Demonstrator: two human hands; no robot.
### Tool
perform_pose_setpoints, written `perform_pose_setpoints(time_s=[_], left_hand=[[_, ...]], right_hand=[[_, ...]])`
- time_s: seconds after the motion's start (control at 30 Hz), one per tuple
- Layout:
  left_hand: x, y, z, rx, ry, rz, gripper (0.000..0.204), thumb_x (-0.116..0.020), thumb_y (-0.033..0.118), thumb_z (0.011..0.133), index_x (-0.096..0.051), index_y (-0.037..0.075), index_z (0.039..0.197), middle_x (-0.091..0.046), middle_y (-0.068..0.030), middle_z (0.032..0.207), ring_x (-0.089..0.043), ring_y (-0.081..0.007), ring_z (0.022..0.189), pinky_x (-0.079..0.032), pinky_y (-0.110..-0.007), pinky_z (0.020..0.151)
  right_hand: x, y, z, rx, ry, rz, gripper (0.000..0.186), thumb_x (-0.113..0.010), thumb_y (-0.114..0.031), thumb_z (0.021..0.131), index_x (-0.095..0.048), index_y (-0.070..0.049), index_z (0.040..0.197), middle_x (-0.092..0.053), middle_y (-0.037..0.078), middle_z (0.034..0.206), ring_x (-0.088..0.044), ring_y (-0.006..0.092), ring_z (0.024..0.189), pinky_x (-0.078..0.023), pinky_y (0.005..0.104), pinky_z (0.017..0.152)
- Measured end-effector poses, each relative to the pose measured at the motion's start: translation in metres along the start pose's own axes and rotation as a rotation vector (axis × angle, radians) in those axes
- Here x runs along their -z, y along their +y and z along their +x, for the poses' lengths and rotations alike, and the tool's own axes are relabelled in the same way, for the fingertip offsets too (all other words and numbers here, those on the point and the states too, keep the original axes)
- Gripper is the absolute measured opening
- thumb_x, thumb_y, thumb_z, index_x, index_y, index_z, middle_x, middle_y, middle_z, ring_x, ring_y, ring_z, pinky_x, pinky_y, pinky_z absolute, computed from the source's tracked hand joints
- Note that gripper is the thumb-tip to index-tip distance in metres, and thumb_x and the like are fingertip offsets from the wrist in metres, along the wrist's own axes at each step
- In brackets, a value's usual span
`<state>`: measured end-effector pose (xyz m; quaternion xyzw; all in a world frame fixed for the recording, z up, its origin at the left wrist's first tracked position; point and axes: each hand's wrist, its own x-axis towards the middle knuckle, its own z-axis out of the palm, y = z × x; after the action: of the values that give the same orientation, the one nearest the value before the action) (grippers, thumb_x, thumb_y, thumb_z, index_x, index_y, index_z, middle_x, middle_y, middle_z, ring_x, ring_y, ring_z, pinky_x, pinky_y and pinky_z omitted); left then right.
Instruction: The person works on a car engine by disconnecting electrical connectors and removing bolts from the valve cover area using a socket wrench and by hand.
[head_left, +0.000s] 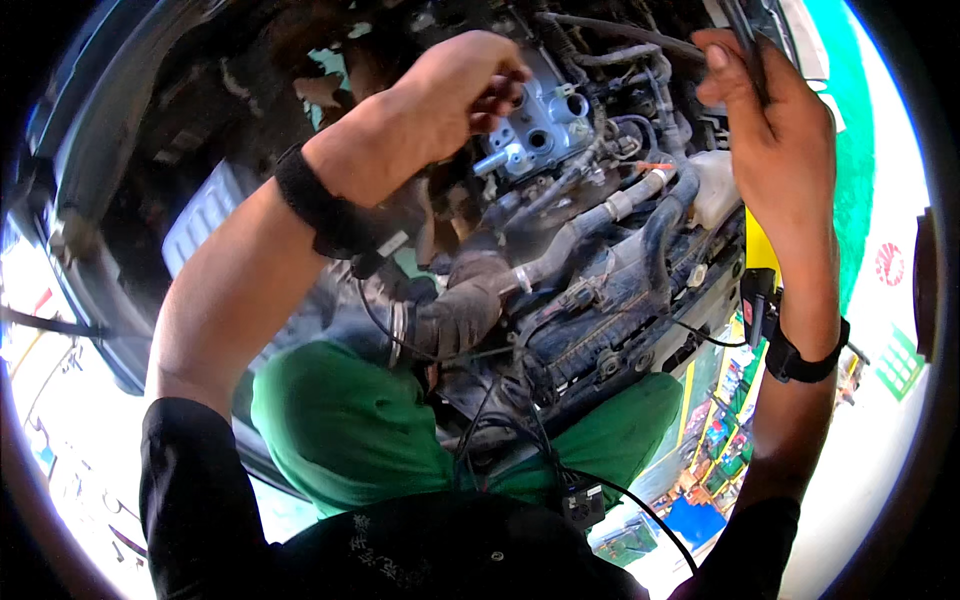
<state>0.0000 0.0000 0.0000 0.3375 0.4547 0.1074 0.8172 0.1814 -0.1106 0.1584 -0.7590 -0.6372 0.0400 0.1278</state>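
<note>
My left hand [455,95] hangs over the engine's light-metal cover [545,125], its fingers curled in. What they hold, if anything, is hidden. The cover has round openings and a short pipe stub at its near left. At the upper right my right hand [785,130] is closed around a dark slim bar [742,40], which runs up out of the picture. A white plastic tank [713,190] lies just left of that wrist.
Thick hoses [545,262] and a dark radiator-like panel [590,325] fill the engine bay in front of me. My legs in green trousers [340,430] straddle its near edge. Black cables [640,500] run from my wristbands and waist. A cluttered shelf [715,450] is at the lower right.
</note>
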Motion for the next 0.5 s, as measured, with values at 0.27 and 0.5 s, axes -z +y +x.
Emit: perform_pose_setpoints(time_s=[0.27, 0.5], left_hand=[[0.045, -0.035, 0.061, 0.192, 0.0, -0.263, 0.012, -0.056, 0.019, 0.088, -0.058, 0.008, 0.083, -0.05, 0.0023, 0.066, -0.043, -0.0091, 0.056, -0.033, -0.023, 0.048], [0.043, -0.031, 0.061, 0.161, -0.168, -0.287, 0.016, -0.06, 0.023, 0.087, -0.063, 0.009, 0.081, -0.054, 0.0018, 0.064, -0.047, -0.0094, 0.055, -0.035, -0.025, 0.049]], right_hand=[[-0.038, -0.01, 0.066, 0.126, -0.048, -0.127, 0.023, -0.057, -0.026, 0.102, -0.07, -0.011, 0.115, -0.07, 0.006, 0.079, -0.069, 0.0139, 0.078, -0.05, 0.0253, 0.07], [-0.078, -0.014, 0.115, 0.194, -0.151, -0.228, 0.025, -0.056, -0.024, 0.102, -0.069, -0.007, 0.115, -0.071, 0.009, 0.08, -0.071, 0.0171, 0.078, -0.052, 0.027, 0.069]])
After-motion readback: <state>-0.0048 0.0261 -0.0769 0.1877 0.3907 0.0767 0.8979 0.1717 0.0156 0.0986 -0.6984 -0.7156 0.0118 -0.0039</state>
